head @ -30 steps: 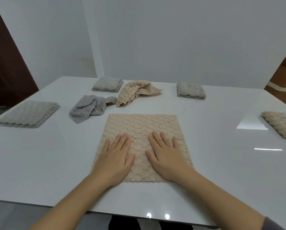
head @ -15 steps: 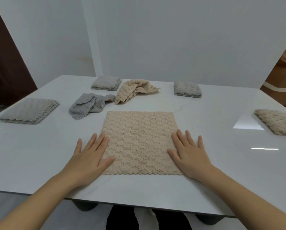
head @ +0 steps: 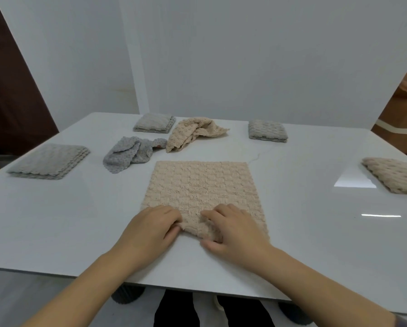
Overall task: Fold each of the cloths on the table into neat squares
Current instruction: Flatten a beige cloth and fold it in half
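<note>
Pinching at the near hem here: the beige bumpy square cloth (head: 202, 185) lies flat in the middle of the glossy white counter (head: 56, 220), right in front of the person. Its sides run straight away from them and its far edge sits parallel to the counter's near edge. It looks about as wide as it is deep, so I can't pick a long axis.

The left hand (head: 154, 228) and right hand (head: 235, 234) sit side by side, each grip clamped on the near hem, which is bunched into a ridge between them. Most fingertips are buried in the fabric, and the near left corner is hidden under the left hand.

Further back there's a crumpled grey cloth (head: 129, 153) just beside a crumpled beige cloth (head: 193, 133). A folded grey cloth (head: 49, 161) sits off to the left. The folded beige cloth (head: 396, 175) on the right is cut off by the frame edge.
</note>
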